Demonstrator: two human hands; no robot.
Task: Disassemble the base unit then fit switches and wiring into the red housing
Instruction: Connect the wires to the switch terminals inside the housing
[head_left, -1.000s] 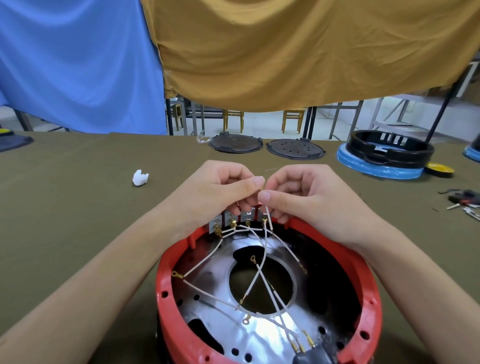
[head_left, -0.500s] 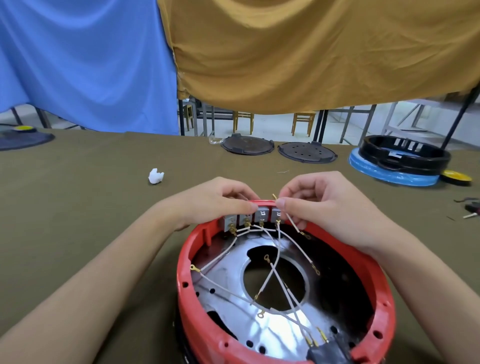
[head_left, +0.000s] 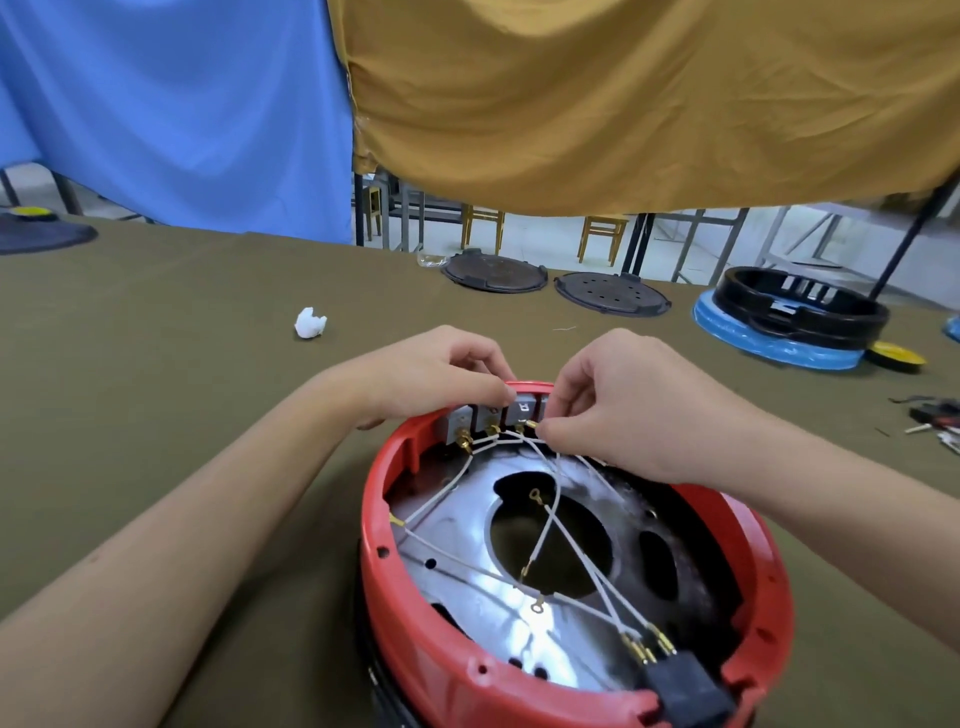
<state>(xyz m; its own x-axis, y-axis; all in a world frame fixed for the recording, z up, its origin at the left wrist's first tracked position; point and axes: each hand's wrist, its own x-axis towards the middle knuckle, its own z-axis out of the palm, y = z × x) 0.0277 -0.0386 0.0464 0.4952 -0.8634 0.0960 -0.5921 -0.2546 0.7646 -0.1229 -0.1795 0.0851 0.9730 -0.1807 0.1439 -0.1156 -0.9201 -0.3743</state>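
Observation:
The red housing (head_left: 410, 613) lies open side up on the olive table cloth, a shiny metal plate (head_left: 467, 551) with a big round hole inside it. A row of grey switches (head_left: 470, 421) sits in its far wall, with brass terminals below. Several white wires (head_left: 566, 540) with brass lugs cross the plate down to a black connector (head_left: 685, 686) at the near rim. My left hand (head_left: 436, 374) holds the top of the switch row with curled fingers. My right hand (head_left: 618, 400) pinches a white wire's brass terminal at the rightmost switches.
A crumpled white scrap (head_left: 310, 323) lies at the left. Two dark round lids (head_left: 493, 273) (head_left: 612, 293) sit at the far edge. A black ring on a blue base (head_left: 795, 322), a yellow disc (head_left: 897, 356) and small tools (head_left: 940, 421) are at the right.
Both hands have come down from above the rim to the switch row. The wire end that my right hand held up now sits low at the switch terminals. The view shifted a little.

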